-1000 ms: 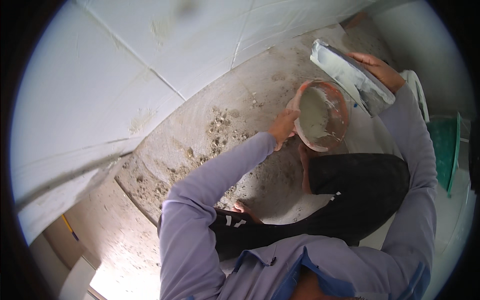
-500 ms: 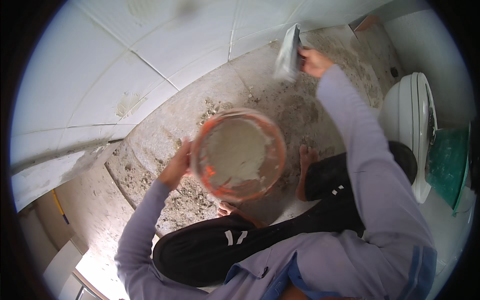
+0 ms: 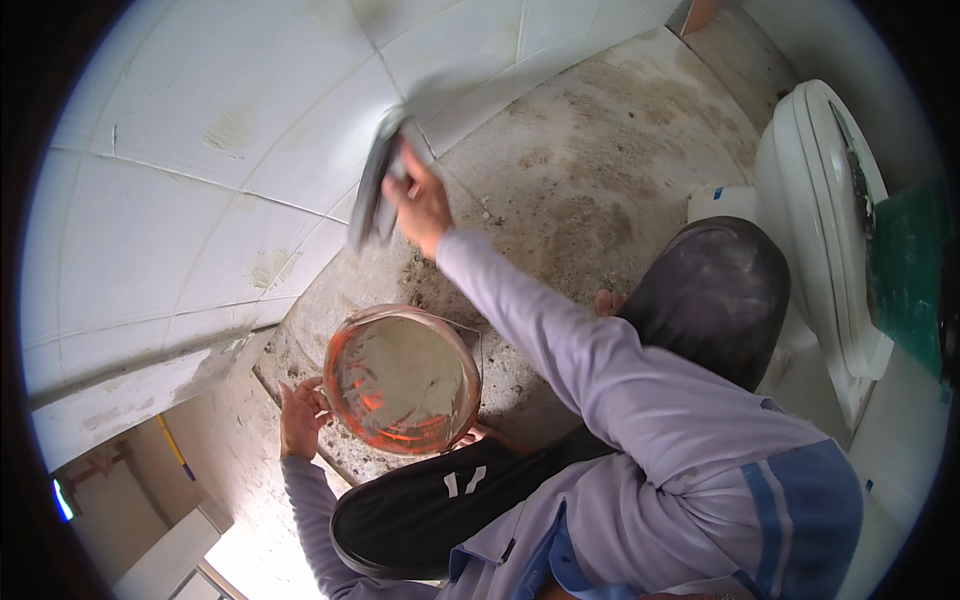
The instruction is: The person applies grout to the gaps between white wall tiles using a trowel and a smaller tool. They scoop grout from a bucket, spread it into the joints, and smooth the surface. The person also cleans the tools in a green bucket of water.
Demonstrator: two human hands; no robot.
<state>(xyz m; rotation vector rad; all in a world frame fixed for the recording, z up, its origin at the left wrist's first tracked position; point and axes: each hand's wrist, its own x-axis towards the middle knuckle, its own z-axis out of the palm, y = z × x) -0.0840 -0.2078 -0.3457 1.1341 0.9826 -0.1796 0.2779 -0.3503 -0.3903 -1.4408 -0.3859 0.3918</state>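
Observation:
My right hand (image 3: pixel 420 203) is closed round the handle of a flat rectangular trowel (image 3: pixel 378 175), its plate tilted beside the white wall tiles and blurred by motion. Below it, an orange-red bucket (image 3: pixel 400 437) stands on the floor, its rim and walls smeared. Pale grey paste (image 3: pixel 418 365) lies inside it. My left hand (image 3: pixel 301 418) is at the bucket's left side with fingers apart, the tips by the rim; whether they touch it I cannot tell. The bucket's thin wire handle (image 3: pixel 479 350) hangs at its right.
White wall tiles (image 3: pixel 180 220) rise at the left and back, a few marked with dried smears. Crumbs of debris (image 3: pixel 425 280) litter the grey floor (image 3: pixel 600 160). At the right stand a white toilet (image 3: pixel 820 200) and a green container (image 3: pixel 905 280). My bent knees flank the bucket.
The trowel has swung left from the back right to the wall tiles. The bucket has shifted left and nearer to me, and my left hand has loosened from its side.

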